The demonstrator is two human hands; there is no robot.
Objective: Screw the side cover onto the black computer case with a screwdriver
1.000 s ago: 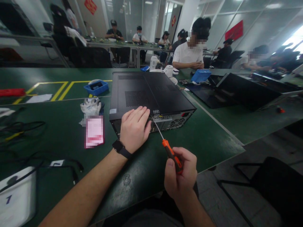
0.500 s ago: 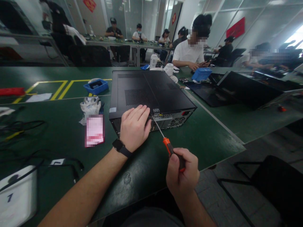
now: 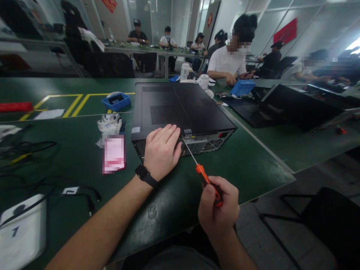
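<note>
A black desktop computer case [image 3: 165, 99] lies on its side on the green table, its rear panel with fan grille and ports turned toward me. My left hand [image 3: 163, 152] rests over the near edge of the case, fingers stretched out on the top panel and thumb down by the rear panel. In my right hand [image 3: 219, 206] is a screwdriver [image 3: 201, 170] with an orange and dark handle. Its long shaft points up and left, and the tip meets the rear panel beside my left thumb. What the tip sits on is too small to make out.
Left of the case lie gloves [image 3: 110, 124], a pink-edged item [image 3: 114, 153] that is blurred out, and a blue tray [image 3: 116, 102]. Black cables and a white box [image 3: 26, 232] are at the near left. Across the table sits a person [image 3: 229, 60] by another blue bin [image 3: 243, 87].
The screwdriver handle has turned a little in my right hand, showing more orange. My left hand stays on the case. The whole view has shifted slightly.
</note>
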